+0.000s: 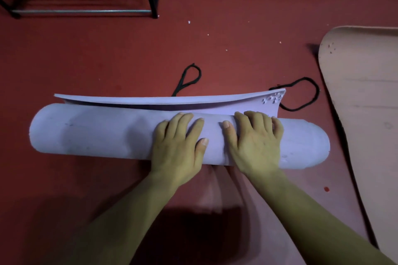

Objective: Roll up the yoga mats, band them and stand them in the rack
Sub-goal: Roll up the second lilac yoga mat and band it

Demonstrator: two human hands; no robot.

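Head view: pins nearly rolled mat [97, 131] at centre under left hand [178, 142] and right hand [254, 144], fingers [185, 119] spread flat, likely to stop flap [172, 100] springing open. Leaves bands [301, 94] handy at 12 and 1 o'clock, rack [86, 12] at 11.

Left grip [178, 150], right grip [255, 144] side by side, palms down, fingers [185, 123] spread flat; forearms [133, 211] extended forward.
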